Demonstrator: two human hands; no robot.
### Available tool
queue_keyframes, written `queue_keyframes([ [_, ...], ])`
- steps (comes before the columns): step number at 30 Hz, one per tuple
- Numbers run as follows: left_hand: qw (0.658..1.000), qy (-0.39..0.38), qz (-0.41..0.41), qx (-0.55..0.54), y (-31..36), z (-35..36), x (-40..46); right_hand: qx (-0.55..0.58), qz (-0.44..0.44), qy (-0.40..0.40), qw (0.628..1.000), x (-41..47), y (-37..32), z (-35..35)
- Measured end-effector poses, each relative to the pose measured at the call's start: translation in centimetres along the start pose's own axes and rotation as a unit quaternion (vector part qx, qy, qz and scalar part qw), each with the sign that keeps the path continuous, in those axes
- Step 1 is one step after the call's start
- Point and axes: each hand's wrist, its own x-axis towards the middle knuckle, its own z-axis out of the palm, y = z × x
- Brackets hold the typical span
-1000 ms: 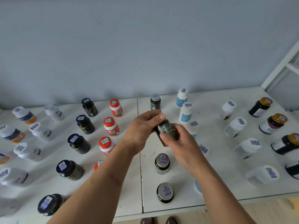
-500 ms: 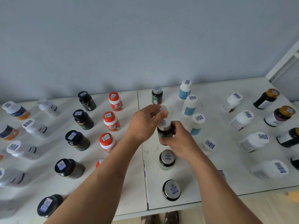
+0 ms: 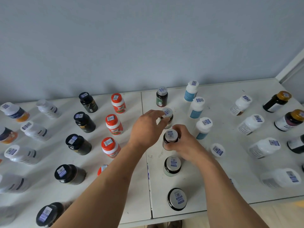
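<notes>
A dark bottle with a silver cap (image 3: 170, 136) stands upright on the white table (image 3: 218, 176), in the middle column of like bottles. My right hand (image 3: 184, 146) grips its body from the right and front. Just behind it stands a second silver-capped dark bottle (image 3: 168, 112). My left hand (image 3: 148, 127) reaches over to that one, with thumb and forefinger curled against its left side below the cap. Two more silver-capped bottles (image 3: 172, 164) (image 3: 177, 199) stand nearer me in the same column, and another (image 3: 162, 97) stands at the back.
Rows of upright bottles cover the table: black ones (image 3: 83, 121) and red-capped ones (image 3: 113, 124) to the left, white-and-blue ones (image 3: 196, 107) and white ones (image 3: 250, 124) to the right, gold-capped ones (image 3: 278, 101) far right. A grey wall runs behind. The table's front edge lies close to me.
The bottle that both hands held up tilted is now upright and low on the table in my right hand. My left hand has let go of it and moved back to the bottle behind.
</notes>
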Motion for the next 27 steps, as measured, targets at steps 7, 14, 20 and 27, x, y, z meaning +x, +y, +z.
queue_keyframes([
  [7,0.996,0.027,-0.044,-0.070,-0.4,-0.4,1.3,0.038,0.002,0.041,0.998,3.1,-4.0,-2.5],
  [14,0.972,0.021,-0.137,-0.189,-0.7,-0.8,2.5,-0.115,-0.014,-0.032,0.993,7.9,-4.3,-1.7],
  [20,0.937,-0.052,-0.129,-0.319,0.7,-2.0,3.9,-0.058,-0.051,0.059,0.995,4.2,-6.6,-3.0],
  [27,0.905,-0.100,-0.117,-0.395,2.3,-2.7,4.7,-0.011,-0.080,0.061,0.995,-0.4,-7.2,-3.8],
])
